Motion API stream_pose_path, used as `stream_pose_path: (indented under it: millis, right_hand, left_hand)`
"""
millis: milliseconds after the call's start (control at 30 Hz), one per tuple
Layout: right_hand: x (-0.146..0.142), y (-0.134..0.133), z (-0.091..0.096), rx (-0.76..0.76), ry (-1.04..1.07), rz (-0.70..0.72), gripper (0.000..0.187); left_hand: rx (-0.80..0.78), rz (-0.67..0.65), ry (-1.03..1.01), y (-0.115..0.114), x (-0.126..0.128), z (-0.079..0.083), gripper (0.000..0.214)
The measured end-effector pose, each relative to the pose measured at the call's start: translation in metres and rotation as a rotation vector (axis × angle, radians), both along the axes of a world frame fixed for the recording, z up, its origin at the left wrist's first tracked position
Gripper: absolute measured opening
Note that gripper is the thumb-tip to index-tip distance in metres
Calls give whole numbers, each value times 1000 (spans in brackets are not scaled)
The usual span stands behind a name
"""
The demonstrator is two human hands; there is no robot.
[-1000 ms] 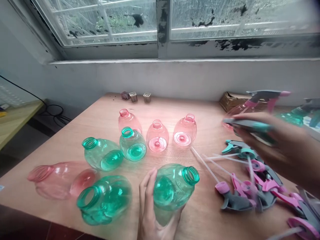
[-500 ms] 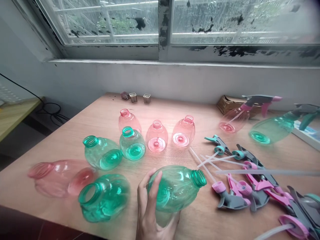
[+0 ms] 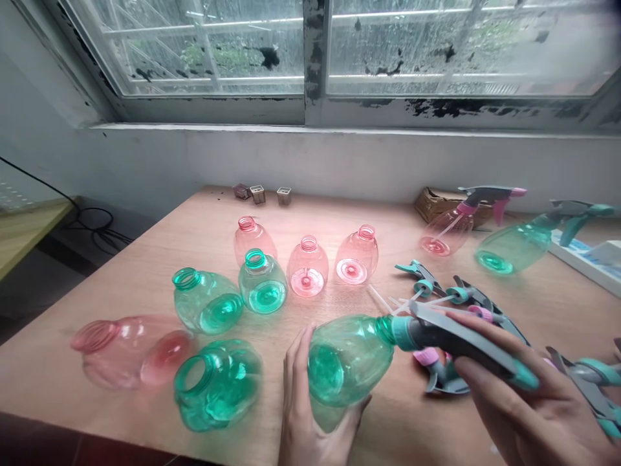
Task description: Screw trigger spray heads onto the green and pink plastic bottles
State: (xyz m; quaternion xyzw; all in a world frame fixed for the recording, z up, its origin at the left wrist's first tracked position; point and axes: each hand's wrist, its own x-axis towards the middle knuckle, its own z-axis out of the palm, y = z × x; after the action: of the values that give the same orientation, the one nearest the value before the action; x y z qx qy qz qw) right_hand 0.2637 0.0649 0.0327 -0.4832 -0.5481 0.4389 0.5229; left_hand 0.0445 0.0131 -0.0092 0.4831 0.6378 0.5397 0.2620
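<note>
My left hand (image 3: 315,414) is wrapped round a green clear plastic bottle (image 3: 352,362), tilted with its neck to the right. In my right hand (image 3: 538,395) is a grey and teal spray head (image 3: 460,336), gripped along its body. Its teal collar (image 3: 402,332) meets the bottle's threaded mouth; whether it is screwed on I cannot tell. No dip tube shows outside the bottle. Beneath and behind my right hand lie loose spray heads (image 3: 473,294) in grey with teal or pink parts, some partly covered.
Open green bottles (image 3: 218,388) and pink bottles (image 3: 308,268) stand left and behind, and one pink bottle (image 3: 138,353) leans at far left. A pink sprayer (image 3: 449,230) and a green sprayer (image 3: 517,246) are at the back right, near a cardboard box (image 3: 431,204).
My right hand has come in from the right with the spray head, whose tube crossed the view earlier. The collar is now at the bottle's mouth. The held bottle has shifted slightly within view.
</note>
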Motion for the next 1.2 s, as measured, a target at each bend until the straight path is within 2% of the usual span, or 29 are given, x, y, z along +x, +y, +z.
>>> stream_pose_path:
  millis: [133,233,400,500,633,833,967,1200]
  right_hand:
    - [-3,-12,-11,-116,122,-50,31]
    - [-4,-21,-18,-159,210,-58,34]
    - [-12,-46,-7,-317,139,120,42]
    - [-20,-64,0,-411,84,120,45]
    - [-23,-73,-8,-408,106,135,49]
    - [-23,-56,-23,-267,153,132,52]
    - [-22,-44,-28,-167,139,211,47]
    - [-8,-36,-41,-151,178,302,42]
  left_hand:
    - [-5,-14,-278,-1,-4,5,93]
    - [42,2,-410,-1,-10,10,93]
    - [98,-6,-590,1,-17,11,80]
    - [165,-78,-546,2,-16,12,75]
    - [166,-184,-432,2,-14,18,70]
    - [160,-267,-251,6,-16,19,65]
    - [125,-285,-262,6,-16,18,67]
    - [97,-342,-275,2,-10,25,72]
